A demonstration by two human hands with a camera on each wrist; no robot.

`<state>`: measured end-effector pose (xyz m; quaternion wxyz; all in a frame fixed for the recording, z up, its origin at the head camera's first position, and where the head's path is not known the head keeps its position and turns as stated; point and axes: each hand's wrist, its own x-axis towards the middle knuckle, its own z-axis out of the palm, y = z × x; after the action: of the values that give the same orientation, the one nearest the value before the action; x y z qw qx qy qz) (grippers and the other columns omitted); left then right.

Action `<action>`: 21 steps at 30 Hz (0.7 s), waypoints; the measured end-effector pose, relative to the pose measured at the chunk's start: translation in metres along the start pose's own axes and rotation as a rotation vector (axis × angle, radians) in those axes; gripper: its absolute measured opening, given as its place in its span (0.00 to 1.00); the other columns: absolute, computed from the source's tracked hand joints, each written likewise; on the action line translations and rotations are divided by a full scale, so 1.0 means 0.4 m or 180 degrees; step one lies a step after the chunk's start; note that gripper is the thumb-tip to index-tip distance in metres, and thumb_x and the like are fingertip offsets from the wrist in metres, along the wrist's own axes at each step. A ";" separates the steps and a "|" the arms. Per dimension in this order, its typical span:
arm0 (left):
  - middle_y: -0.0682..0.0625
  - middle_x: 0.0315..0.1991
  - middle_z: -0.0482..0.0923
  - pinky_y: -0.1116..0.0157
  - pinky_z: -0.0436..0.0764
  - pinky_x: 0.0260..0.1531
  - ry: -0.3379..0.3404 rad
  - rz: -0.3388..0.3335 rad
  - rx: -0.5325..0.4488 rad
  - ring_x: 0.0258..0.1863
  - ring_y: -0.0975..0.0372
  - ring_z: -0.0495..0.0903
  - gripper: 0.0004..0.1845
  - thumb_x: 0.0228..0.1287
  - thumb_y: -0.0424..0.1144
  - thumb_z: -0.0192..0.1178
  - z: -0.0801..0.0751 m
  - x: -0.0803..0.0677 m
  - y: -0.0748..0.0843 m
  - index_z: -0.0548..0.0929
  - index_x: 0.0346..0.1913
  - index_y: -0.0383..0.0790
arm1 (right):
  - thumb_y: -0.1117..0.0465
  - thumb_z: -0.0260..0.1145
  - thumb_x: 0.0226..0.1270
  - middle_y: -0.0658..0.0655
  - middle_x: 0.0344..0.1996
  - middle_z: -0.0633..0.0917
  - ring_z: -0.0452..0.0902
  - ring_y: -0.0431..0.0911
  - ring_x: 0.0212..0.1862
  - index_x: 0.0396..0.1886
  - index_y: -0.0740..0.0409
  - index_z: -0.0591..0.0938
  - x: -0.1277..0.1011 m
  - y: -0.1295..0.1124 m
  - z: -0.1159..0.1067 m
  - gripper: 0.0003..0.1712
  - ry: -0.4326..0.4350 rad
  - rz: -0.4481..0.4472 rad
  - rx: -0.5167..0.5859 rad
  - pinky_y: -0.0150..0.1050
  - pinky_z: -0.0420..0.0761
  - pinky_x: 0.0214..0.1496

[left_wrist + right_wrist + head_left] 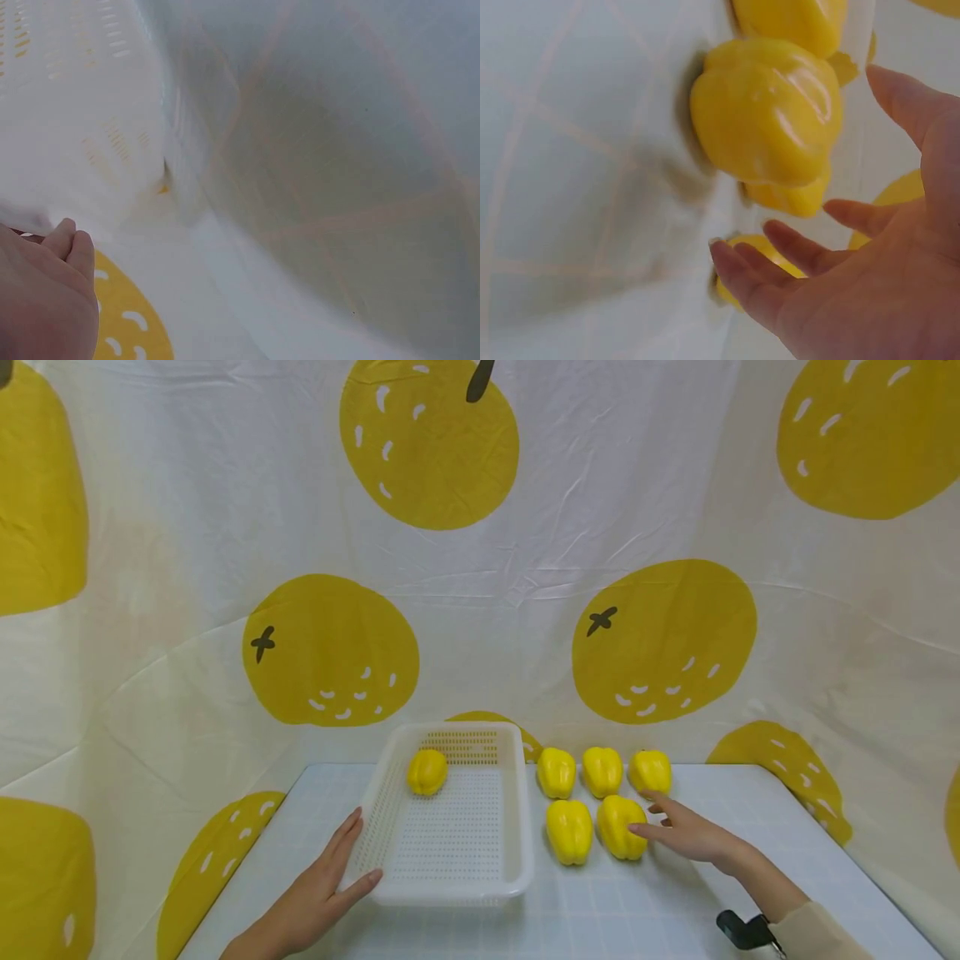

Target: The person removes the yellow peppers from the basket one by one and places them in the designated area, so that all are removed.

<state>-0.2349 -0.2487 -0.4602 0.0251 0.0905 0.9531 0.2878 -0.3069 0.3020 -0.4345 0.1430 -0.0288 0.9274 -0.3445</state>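
Note:
A white plastic basket (517, 827) stands on the table, with one yellow bell pepper (427, 772) lying in its far left part. My left hand (318, 893) rests against the basket's near left corner, fingers straight along the left side and thumb at the near rim. In the left wrist view its fingertips (75, 244) are at the basket's white wall. To the right of the basket, my right hand (690, 831) reaches over the near right yellow bell pepper (621, 828) with fingers spread. The right wrist view shows that pepper (765, 112) in front of the palm, with nothing gripped.
Beside the near right pepper is another yellow bell pepper (570, 832). Behind them, three more stand in a row: left (557, 773), middle (602, 772) and right (650, 771). A white cloth with yellow fruit prints (517, 635) hangs behind the pale checked table (600, 918).

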 end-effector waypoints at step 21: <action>0.46 0.84 0.38 0.36 0.59 0.71 0.0043 0.0054 0.0002 0.79 0.45 0.53 0.57 0.66 0.75 0.51 0.006 -0.001 -0.002 0.44 0.84 0.42 | 0.40 0.69 0.68 0.70 0.73 0.65 0.63 0.69 0.71 0.78 0.59 0.61 -0.043 -0.214 -0.005 0.49 -0.0016 -0.0801 -0.0021 0.67 0.73 0.65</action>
<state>-0.2346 -0.2482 -0.4625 0.0162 0.0966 0.9525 0.2884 -0.2949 0.2405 -0.3734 0.1009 -0.1462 0.9172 -0.3566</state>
